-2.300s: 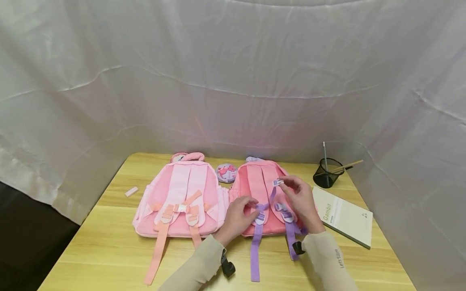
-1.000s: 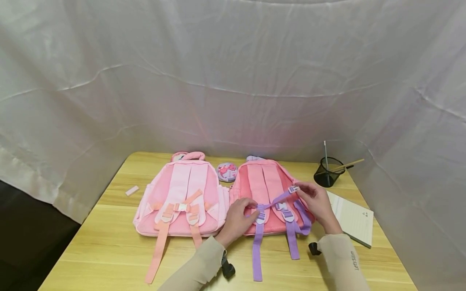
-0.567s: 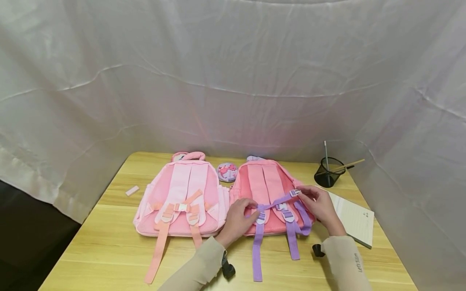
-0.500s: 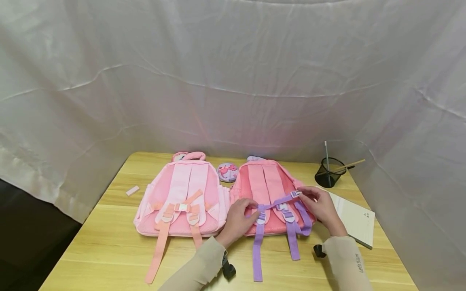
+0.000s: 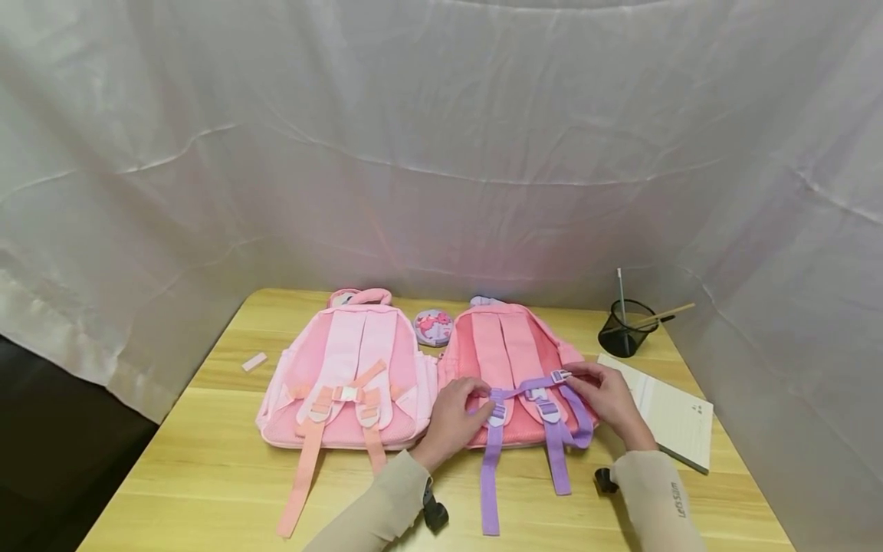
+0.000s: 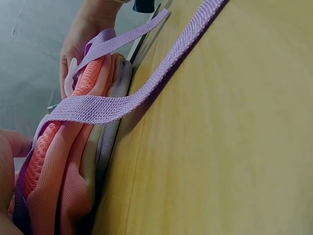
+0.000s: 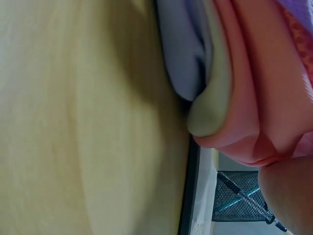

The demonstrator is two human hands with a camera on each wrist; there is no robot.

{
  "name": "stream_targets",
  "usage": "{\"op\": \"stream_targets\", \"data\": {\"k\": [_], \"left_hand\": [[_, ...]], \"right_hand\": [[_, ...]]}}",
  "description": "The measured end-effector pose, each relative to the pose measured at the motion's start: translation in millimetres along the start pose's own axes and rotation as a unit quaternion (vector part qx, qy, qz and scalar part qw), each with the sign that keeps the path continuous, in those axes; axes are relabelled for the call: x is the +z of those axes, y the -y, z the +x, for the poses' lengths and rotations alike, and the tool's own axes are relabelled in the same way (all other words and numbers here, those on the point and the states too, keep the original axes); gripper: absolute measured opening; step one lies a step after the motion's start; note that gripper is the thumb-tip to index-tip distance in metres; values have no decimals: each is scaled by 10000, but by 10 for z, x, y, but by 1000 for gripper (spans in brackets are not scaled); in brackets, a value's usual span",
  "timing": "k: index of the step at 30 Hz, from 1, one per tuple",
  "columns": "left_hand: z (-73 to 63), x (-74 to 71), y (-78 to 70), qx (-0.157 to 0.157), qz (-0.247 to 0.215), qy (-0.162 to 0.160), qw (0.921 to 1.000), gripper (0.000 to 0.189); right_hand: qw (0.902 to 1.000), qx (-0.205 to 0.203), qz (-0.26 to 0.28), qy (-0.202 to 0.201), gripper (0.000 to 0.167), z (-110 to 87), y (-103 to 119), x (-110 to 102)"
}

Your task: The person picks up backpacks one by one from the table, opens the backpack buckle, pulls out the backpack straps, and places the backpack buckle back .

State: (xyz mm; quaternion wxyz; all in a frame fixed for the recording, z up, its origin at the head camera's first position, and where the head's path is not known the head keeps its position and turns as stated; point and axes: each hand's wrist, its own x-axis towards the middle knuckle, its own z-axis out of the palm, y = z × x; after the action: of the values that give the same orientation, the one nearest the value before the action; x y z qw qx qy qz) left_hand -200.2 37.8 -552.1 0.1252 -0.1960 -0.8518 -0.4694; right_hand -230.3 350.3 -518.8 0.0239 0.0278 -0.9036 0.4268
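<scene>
A coral backpack (image 5: 488, 330) lies back side up on the table, with purple webbing straps. My right hand (image 5: 610, 395) pinches a white plastic buckle (image 5: 560, 376) between thumb and fingers at the backpack's right side. From that buckle a purple chest strap (image 5: 530, 386) runs across to the left shoulder strap. There, my left hand (image 5: 451, 420) holds the purple webbing by the left strap adjuster (image 5: 496, 418); its fingertips are partly hidden. On the right shoulder strap sits another white buckle piece (image 5: 536, 395), under the chest strap. In the left wrist view, loose purple webbing (image 6: 98, 108) hangs over the backpack's edge.
A light pink backpack (image 5: 331, 345) with orange straps lies at the left, its chest buckle (image 5: 348, 394) fastened. Between the backpacks is a round patterned pouch (image 5: 434, 327). A notebook (image 5: 679, 422) and a black mesh pen holder (image 5: 624, 333) stand right; an eraser-like pink bar (image 5: 254, 362) lies left.
My right hand has moved right and down with the buckle, drawing the chest strap across the right shoulder strap. It has lowered slightly over the last half second. My left hand has stayed in place.
</scene>
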Motion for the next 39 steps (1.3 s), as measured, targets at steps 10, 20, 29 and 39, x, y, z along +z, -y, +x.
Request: {"op": "stream_targets", "data": {"k": [10,20,29,39], "left_hand": [[-19,15,1,-169,-153,42,9997,21],[-7,17,4,-328,-378,123,9987,22],[-8,11,-2,-331,-432,111,9985,22],[-11,-19,-39,-494,-558,140,9971,22]], "right_hand": [[9997,67,-219,-42,32,-20,-44,45],[9997,162,-196,16,34,-7,-80,66],[9993,69,-369,0,33,-6,-64,68],[9994,-2,-336,56,33,-13,-44,80]]}}
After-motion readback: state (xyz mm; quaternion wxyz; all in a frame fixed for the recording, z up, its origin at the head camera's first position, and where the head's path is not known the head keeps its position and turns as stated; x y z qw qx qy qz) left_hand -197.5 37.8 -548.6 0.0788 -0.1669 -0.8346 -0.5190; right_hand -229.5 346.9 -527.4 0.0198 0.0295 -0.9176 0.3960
